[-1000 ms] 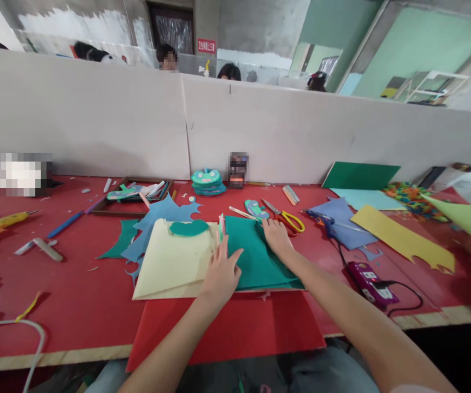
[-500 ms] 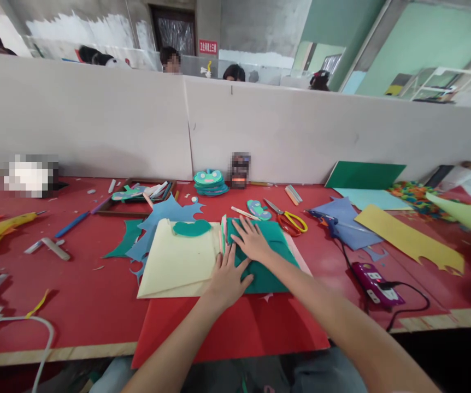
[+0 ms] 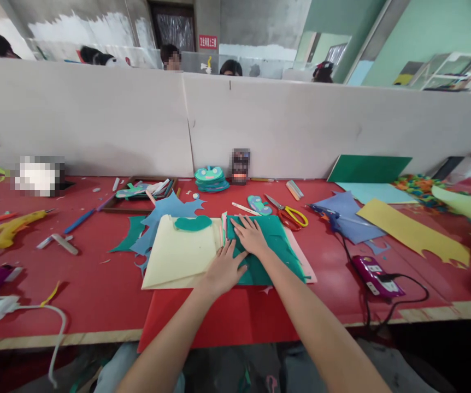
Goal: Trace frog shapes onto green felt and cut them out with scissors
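My right hand (image 3: 252,237) lies flat, fingers spread, on a dark green foam sheet (image 3: 278,256). Just left of it, my left hand (image 3: 226,266) presses with its fingers along the green sheet's left edge. Under the left hand's side is a cream sheet (image 3: 182,254), with a green rounded cut-out (image 3: 193,223) near its top. Thin pink and white edges show in the gap between the two sheets. A pink sheet (image 3: 301,254) sticks out at the right under the green one. Below all of these, a red sheet (image 3: 206,322) hangs over the table's front edge.
Behind the sheets are scissors (image 3: 295,214), a stack of green face-shaped pieces (image 3: 211,179) and a tray (image 3: 137,207). A blue glue gun (image 3: 325,214) and purple power box (image 3: 377,277) stand right, with a cord. A yellow glue gun (image 3: 20,228) lies left.
The green sheet now lies flatter, its lower right corner showing pink beneath. Both hands stay pressed near the middle, the right shifted only slightly. The view has tilted a little.
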### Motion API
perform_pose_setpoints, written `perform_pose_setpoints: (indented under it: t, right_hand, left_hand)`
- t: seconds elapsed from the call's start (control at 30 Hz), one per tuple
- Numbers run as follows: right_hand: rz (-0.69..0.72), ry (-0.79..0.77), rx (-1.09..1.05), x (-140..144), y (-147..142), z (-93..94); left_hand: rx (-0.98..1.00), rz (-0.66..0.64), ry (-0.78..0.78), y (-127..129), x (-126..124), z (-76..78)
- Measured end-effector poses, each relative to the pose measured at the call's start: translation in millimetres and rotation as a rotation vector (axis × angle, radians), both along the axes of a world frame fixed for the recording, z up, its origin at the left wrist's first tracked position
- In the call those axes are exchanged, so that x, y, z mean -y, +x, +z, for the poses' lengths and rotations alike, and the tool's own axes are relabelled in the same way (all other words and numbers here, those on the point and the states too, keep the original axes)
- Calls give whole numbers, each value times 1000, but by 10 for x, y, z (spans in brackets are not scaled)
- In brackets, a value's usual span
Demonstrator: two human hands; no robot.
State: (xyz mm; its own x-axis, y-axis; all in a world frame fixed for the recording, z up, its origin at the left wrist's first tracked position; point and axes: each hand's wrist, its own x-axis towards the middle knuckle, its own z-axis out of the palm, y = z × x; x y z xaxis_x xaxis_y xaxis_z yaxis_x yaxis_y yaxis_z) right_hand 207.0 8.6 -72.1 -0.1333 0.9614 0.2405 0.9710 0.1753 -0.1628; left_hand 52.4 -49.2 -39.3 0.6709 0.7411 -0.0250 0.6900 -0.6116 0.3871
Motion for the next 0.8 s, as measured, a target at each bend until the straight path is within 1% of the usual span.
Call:
perform_pose_setpoints:
  t: [0.07, 0.2, 0.27, 0.33, 0.4, 0.5, 0.57, 0.6, 0.67, 0.73, 0.8]
  right_hand:
    - [-53, 35, -45, 34, -25, 13]
    - [-240, 100, -151, 107, -43, 23]
    - [-271, 96, -179, 134, -27, 17]
    - [-252, 76, -193, 158, 3, 7]
    - [-197, 42, -213, 185, 40, -5]
    - [-102, -11, -271, 221, 89, -28]
    - [-76, -15, -317, 233, 103, -44]
    - [-76, -8, -334, 236, 103, -49]
    - [-81, 23, -359, 239, 91, -49]
    - [-90, 88, -383, 247, 74, -31]
    - [-135, 207, -415, 266, 58, 0]
  left_hand:
    - [-22, 5, -6, -24, 5, 9]
    - [-72, 67, 62, -4, 53, -41]
    - [-93, 87, 72, 21, 63, -55]
    - [-100, 89, 52, 33, 52, -32]
    - [-78, 69, 4, 15, 24, 35]
    - [-17, 52, -69, -92, -43, 190]
    - [5, 76, -37, -216, -99, 293]
    - [-3, 119, 12, -288, -130, 332]
    - [-70, 261, 128, -435, -199, 364]
    - [-156, 399, 193, -562, -277, 326]
    - [-214, 461, 207, -646, -357, 241]
